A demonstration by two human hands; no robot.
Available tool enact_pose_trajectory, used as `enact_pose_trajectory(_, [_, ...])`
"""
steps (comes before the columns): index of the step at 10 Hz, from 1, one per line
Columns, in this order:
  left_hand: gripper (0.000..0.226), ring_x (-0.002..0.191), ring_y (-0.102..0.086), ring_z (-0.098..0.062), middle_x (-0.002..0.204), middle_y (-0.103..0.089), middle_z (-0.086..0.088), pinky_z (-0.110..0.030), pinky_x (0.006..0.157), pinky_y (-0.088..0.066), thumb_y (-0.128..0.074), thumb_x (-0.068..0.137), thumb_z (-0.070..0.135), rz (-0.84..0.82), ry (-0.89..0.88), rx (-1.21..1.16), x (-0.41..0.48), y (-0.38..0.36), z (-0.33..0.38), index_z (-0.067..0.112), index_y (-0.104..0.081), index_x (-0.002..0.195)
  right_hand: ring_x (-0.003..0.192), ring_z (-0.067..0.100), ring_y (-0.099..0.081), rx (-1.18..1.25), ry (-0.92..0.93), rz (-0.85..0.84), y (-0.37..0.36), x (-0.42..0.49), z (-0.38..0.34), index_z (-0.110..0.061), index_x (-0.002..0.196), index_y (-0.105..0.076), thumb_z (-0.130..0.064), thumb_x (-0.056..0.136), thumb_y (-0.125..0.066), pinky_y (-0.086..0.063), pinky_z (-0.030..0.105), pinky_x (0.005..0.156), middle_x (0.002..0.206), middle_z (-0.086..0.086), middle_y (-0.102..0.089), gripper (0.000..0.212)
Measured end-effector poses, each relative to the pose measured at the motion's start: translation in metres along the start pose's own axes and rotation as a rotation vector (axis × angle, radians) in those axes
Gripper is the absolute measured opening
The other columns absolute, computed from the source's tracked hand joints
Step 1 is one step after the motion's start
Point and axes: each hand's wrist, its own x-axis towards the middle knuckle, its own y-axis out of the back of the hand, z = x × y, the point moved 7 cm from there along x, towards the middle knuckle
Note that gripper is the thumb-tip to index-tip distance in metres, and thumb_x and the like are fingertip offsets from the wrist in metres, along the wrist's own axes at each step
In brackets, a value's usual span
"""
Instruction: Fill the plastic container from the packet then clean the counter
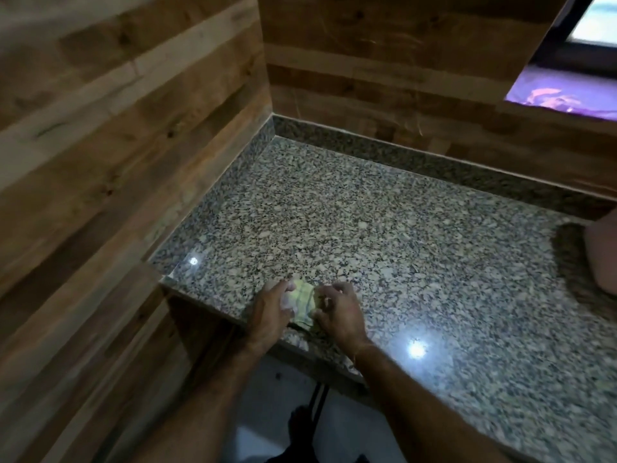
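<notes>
The left hand grips the left end of a small, crumpled yellow-green bundle, perhaps a folded cloth, blurred and half hidden at the speckled granite counter's front edge, the right hand pinches its right end, and a pinkish object is cut off at far right
</notes>
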Motion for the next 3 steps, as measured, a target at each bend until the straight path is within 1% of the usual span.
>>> enact_pose_trajectory(1, [0.057, 0.106, -0.055, -0.022, 0.117, -0.053, 0.001, -0.040, 0.088, -0.050, -0.086, 0.074, 0.027, 0.008, -0.057, 0.149, 0.003, -0.003, -0.021, 0.029, -0.064, 0.127, 0.129, 0.021, -0.045, -0.295, 0.052, 0.016, -0.010, 0.002, 0.001, -0.037, 0.145, -0.052, -0.034, 0.087, -0.076, -0.047, 0.042, 0.109, 0.151, 0.003, -0.042, 0.062])
enact_pose_trajectory(2, [0.056, 0.107, -0.052, -0.021, 0.116, -0.050, 0.004, -0.044, 0.092, -0.046, -0.084, 0.073, 0.035, 0.025, -0.091, 0.168, -0.003, -0.004, -0.026, 0.032, -0.063, 0.125, 0.130, 0.022, -0.044, -0.289, 0.057, 0.008, -0.008, -0.001, -0.002, -0.038, 0.146, -0.049, -0.037, 0.088, -0.075, -0.045, 0.049, 0.110, 0.152, 0.003, -0.041, 0.064])
enact_pose_trajectory(3, [0.056, 0.115, -0.049, -0.022, 0.125, -0.051, 0.001, -0.036, 0.091, -0.038, -0.082, 0.077, 0.035, 0.084, -0.096, 0.143, 0.001, -0.001, -0.023, 0.026, -0.063, 0.129, 0.131, 0.023, -0.046, -0.180, 0.058, 0.082, 0.004, -0.003, 0.000, -0.035, 0.149, -0.047, -0.043, 0.091, -0.070, -0.047, 0.048, 0.110, 0.151, 0.006, -0.041, 0.063])
